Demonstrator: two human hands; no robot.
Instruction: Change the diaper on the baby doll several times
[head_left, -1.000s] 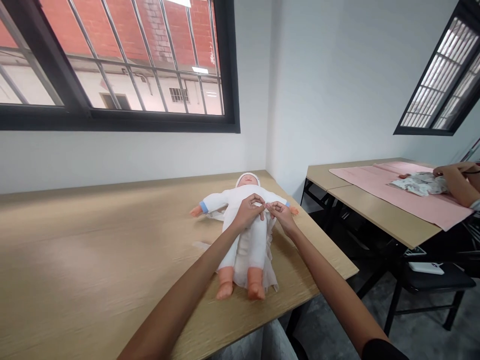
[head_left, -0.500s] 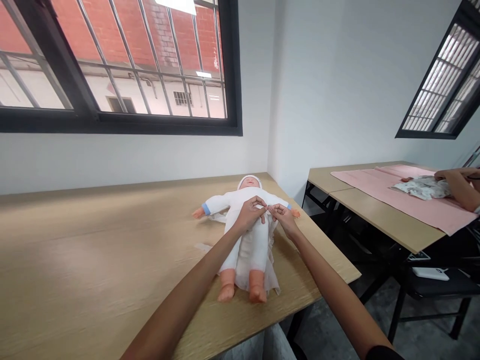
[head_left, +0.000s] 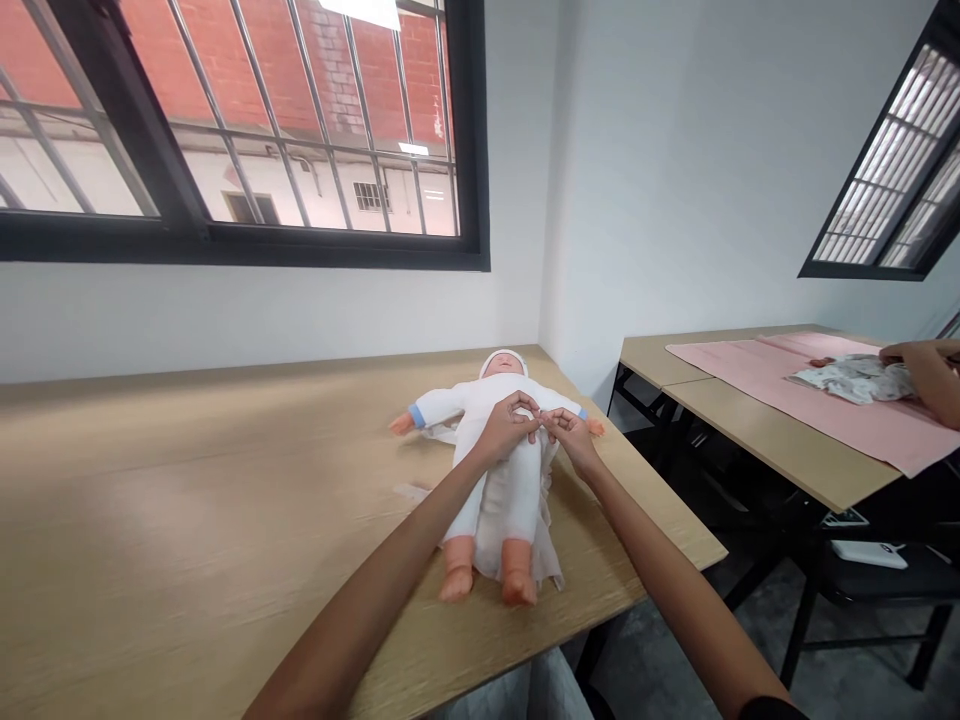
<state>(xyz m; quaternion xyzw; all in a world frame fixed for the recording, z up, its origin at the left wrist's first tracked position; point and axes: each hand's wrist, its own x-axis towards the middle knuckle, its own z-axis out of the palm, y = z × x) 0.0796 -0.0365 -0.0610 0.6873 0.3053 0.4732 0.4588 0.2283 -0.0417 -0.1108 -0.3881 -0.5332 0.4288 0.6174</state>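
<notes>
A baby doll [head_left: 471, 430] in a white suit with blue cuffs lies on its back on the wooden table [head_left: 225, 500], its bare feet toward me. A thin pale cloth [head_left: 491, 520] is spread under its body and shows between and beside its legs. Over the doll's lower belly, my left hand [head_left: 510, 425] is closed in a pinch. My right hand [head_left: 568, 435] pinches just beside it, fingertips almost touching the left ones. Whatever lies between the fingertips is too small to make out.
To the right, a second table [head_left: 787, 455] carries a pink cloth [head_left: 840, 420] and a patterned white cloth [head_left: 862, 380], with another person's arm [head_left: 930, 375] beside it. A black chair [head_left: 892, 580] stands below. Behind are a wall and barred windows.
The view has shifted slightly. Both my hands stay over the doll's belly, with only small finger movements. The other person's arm has moved a little.
</notes>
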